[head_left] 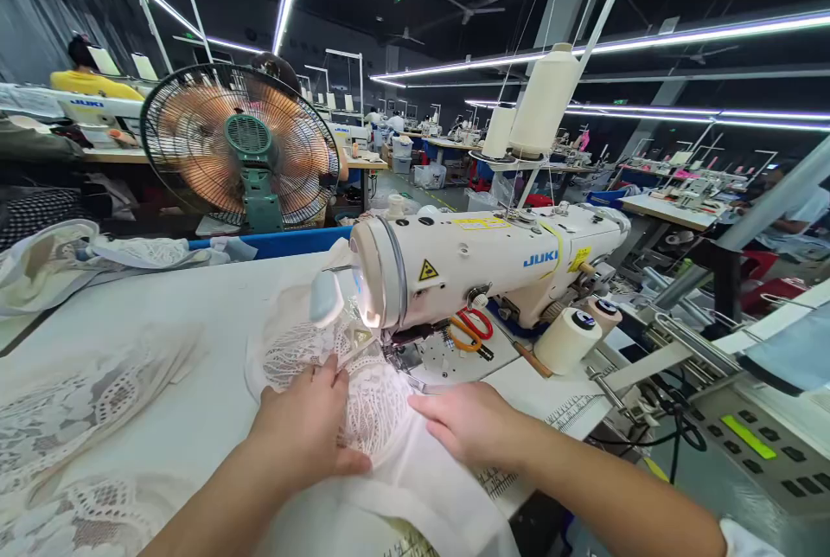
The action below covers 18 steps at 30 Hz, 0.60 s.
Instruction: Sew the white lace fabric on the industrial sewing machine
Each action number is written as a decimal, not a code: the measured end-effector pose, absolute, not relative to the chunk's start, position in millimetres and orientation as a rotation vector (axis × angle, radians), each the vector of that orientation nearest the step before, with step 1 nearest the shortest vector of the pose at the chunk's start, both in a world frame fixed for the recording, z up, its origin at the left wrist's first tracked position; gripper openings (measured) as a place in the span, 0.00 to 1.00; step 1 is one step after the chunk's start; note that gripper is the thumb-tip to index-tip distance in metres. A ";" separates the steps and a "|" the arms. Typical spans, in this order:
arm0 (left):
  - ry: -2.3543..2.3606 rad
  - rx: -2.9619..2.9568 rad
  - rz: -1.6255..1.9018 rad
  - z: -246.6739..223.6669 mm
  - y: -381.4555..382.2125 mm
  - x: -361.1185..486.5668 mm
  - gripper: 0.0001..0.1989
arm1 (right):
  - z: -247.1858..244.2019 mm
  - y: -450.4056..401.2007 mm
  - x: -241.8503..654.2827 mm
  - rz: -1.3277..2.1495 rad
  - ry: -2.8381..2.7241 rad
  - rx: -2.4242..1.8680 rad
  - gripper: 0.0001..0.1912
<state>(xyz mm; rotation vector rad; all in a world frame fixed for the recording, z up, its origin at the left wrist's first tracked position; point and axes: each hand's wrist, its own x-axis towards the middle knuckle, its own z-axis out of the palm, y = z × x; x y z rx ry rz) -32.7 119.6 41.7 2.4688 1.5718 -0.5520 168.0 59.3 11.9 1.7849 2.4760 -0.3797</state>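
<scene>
1. Head view, hands: the left hand [304, 423] lies palm down, fingers spread, pressing on a white lace garment piece [374, 414]. The right hand [470, 423] points its index finger at the lace's right edge, other fingers curled; whether it pinches the cloth, I cannot tell.
2. Head view, garment piece: it lies on the white sewing table [220, 302], its far part beneath the head of a JUKI sewing machine [447, 259], plain cloth spreading toward the wearer.
3. Head view, surroundings: orange-handled scissors [465, 348] and red-handled scissors [491, 328] lie beside the machine's base, near a cream thread cone [563, 348]. More lace pieces [97, 393] lie to the left; a pedestal fan [248, 137] stands beyond the table.
</scene>
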 end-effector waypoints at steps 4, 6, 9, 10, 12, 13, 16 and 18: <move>1.645 2.439 -0.567 37.9 128.5 -35.4 0.47 | 12.7 69.1 163.4 -0.364 2.423 1.777 0.21; 1.694 2.423 -0.538 37.8 131.7 -36.5 0.47 | 12.7 72.7 161.8 -0.340 2.411 1.771 0.22; 1.731 2.384 -0.503 38.0 134.8 -36.9 0.46 | 12.2 76.4 159.8 -0.321 2.407 1.752 0.23; 1.731 2.366 -0.498 37.9 135.6 -37.0 0.46 | 12.0 77.4 159.0 -0.312 2.401 1.744 0.23; 1.718 2.337 -0.483 37.8 137.4 -37.4 0.46 | 11.4 79.4 156.9 -0.285 2.386 1.732 0.24; 1.712 2.328 -0.481 37.8 138.5 -38.0 0.46 | 10.9 80.4 155.5 -0.269 2.381 1.728 0.25; 1.709 2.323 -0.485 37.8 142.3 -41.1 0.45 | 9.0 83.3 149.7 -0.240 2.364 1.723 0.28; 1.707 2.343 -0.472 37.2 146.0 -43.8 0.44 | 7.8 85.1 145.1 -0.239 2.338 1.731 0.29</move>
